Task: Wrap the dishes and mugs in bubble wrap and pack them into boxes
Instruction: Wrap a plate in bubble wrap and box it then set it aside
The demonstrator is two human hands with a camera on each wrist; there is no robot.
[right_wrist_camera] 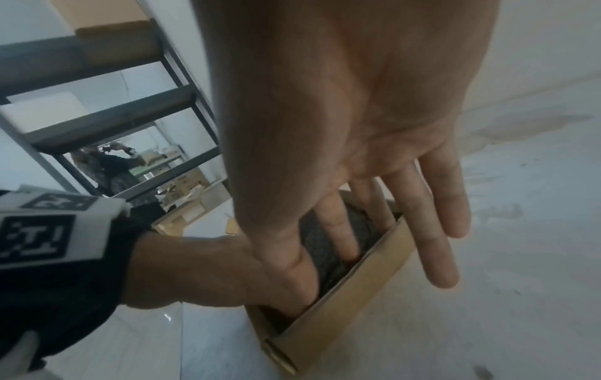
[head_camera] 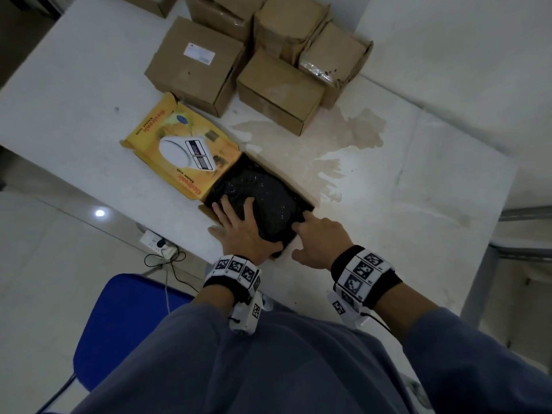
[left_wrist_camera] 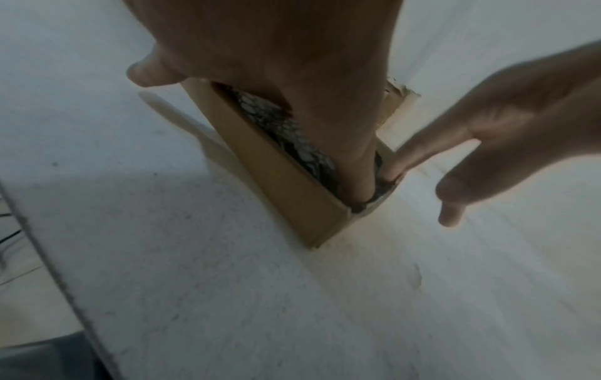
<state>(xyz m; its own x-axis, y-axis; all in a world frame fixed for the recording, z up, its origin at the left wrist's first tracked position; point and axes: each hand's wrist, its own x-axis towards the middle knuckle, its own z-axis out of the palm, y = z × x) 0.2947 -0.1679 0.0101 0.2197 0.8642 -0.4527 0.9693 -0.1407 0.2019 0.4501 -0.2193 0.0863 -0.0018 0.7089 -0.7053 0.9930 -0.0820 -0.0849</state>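
Observation:
A flat cardboard box [head_camera: 209, 213] stands open on the white table [head_camera: 388, 234], its yellow printed lid [head_camera: 179, 144] folded back to the left. Inside lies a bundle in black bubble wrap [head_camera: 268, 192]. My left hand [head_camera: 239, 231] presses flat on the bundle's near part, fingers spread. My right hand [head_camera: 319, 237] pokes its index finger into the box's right side, while its other fingers stay outside over the table. The left wrist view shows the box wall [left_wrist_camera: 276, 185] and the wrap [left_wrist_camera: 283, 128]. The right wrist view shows the bundle [right_wrist_camera: 328, 246] under both hands.
Several closed brown cardboard boxes [head_camera: 268, 85] crowd the back of the table. A brownish stain [head_camera: 352, 130] spreads to the right of them. A blue chair [head_camera: 128, 324] stands at my left, with a power strip [head_camera: 158, 243] and cable on the floor. The table's left edge is close to the box.

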